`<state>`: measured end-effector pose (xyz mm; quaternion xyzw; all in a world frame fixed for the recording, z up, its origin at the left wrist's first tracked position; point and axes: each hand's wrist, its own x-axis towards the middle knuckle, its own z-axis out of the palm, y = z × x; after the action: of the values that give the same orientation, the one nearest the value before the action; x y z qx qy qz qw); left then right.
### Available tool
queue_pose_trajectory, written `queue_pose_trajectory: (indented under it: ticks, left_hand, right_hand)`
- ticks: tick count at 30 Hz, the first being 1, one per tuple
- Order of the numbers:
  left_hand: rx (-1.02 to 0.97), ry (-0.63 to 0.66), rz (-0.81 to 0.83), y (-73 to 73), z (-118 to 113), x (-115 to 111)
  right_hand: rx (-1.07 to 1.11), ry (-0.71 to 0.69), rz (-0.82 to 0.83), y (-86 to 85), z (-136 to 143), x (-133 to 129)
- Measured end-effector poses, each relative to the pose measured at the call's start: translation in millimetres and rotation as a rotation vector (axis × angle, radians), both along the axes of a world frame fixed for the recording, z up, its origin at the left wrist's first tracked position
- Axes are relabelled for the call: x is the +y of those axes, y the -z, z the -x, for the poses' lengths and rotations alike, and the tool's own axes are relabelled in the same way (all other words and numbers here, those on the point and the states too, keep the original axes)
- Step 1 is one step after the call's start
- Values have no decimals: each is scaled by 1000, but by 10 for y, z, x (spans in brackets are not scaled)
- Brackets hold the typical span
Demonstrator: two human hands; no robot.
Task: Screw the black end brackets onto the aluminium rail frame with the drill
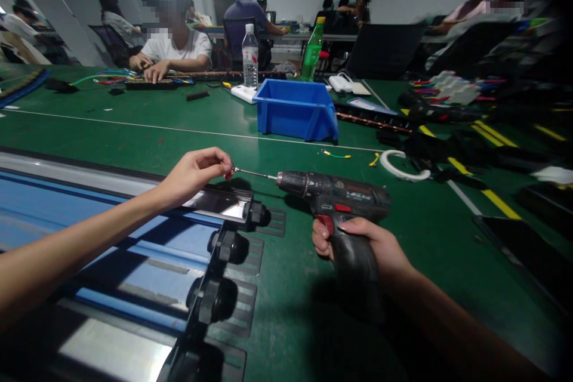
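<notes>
A black and red cordless drill (344, 194) is gripped in my right hand (371, 239), with a finger by its red trigger. Its long thin bit (255, 173) points left. At the tip of the bit, my left hand (201, 170) pinches with thumb and fingertips; a small metal piece, perhaps a screw, shows there but is too small to make out. Below my left arm lie long blue and silver metal profiles (179, 221), with black cable glands (228, 247) and slotted black tabs (242, 304) along their right ends.
Behind the drill stands a blue bin (295, 110), with a clear bottle (250, 57) and a green bottle (313, 51) beyond. A white ring (403, 174) and tools lie to the right. Across the green table (147, 149) a person in white (179, 48) handles wired parts.
</notes>
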<state>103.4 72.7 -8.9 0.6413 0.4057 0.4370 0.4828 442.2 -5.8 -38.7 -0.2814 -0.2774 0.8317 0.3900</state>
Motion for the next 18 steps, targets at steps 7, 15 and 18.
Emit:
queue_pose_trajectory:
  ticks: [7, 15, 18]
  left_hand:
    - [64, 8, -22, -18, 13, -3]
    - [56, 24, -29, -20, 22, 4]
    - [54, 22, -28, -17, 18, 7]
  right_hand:
    - [-39, 5, -32, -6, -23, -12]
    - [14, -51, 18, -30, -6, -19]
    - [29, -100, 14, -48, 4, -12]
